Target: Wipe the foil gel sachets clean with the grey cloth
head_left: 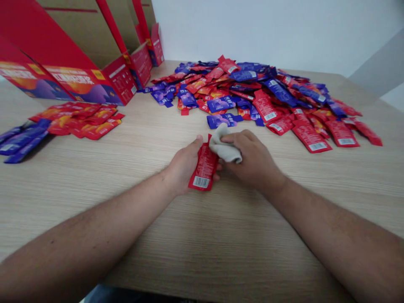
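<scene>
One sachet (205, 166), left hand (184, 166) cupped beneath, right hand (252, 156) clutching cloth (224, 147)

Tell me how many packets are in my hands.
1 that I can see: the red packet is in your left hand, its barcode showing. Your right hand holds a pale cloth at the packet's far end. Another packet beneath could be hidden.

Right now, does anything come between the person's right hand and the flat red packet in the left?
Yes: a crumpled pale grey cloth, gripped in the right hand, overlaps the flat red packet at its upper right edge. Just below, fingertips of the left hand also show along that edge.
</scene>
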Tool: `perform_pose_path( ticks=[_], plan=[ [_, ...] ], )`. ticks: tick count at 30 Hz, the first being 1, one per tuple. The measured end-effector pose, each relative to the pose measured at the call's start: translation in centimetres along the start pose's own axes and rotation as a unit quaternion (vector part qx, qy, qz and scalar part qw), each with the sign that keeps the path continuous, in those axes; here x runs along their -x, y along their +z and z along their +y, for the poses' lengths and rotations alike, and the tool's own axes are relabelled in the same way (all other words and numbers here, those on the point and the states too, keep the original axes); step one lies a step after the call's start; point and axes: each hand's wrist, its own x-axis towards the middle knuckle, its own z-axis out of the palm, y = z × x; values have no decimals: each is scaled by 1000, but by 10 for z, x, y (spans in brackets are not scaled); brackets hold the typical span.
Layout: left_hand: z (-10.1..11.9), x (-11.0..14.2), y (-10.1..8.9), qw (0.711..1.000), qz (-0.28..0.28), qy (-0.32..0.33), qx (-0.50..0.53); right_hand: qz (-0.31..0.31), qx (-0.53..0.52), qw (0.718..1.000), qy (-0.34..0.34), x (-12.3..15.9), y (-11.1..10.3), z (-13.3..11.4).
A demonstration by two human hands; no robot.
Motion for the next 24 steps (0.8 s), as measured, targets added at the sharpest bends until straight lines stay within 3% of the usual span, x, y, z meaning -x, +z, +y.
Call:
perform_pose_path(
  ticks=[5, 10, 15, 18, 20, 21, 22, 24],
  plan=[
    [5, 4, -3, 999, -47, -15, -12, 64, 21, 995, 77, -6, 1, 38],
    [8, 2, -7, 999, -49, -17, -17, 66, -3, 992, 105, -1, -7, 30],
    [7, 7, -14, 995, -25, 25, -97, 44, -10, 989, 143, 10, -21, 29],
    [7, 15, -26, 989, -10, 45, -141, 7, -23, 986, 167, 23, -27, 39],
    [11, 20, -39, 976, 13, 69, -205, 7, -23, 976, 215, 31, -29, 47],
    [13, 22, -46, 965, 30, 84, -247, -26, -28, 969, 243, 33, -30, 51],
    [17, 24, -54, 953, 47, 98, -281, 5, -24, 963, 270, 35, -31, 54],
    [27, 27, -72, 929, 85, 122, -339, 7, -28, 952, 303, 35, -33, 58]
  ],
)
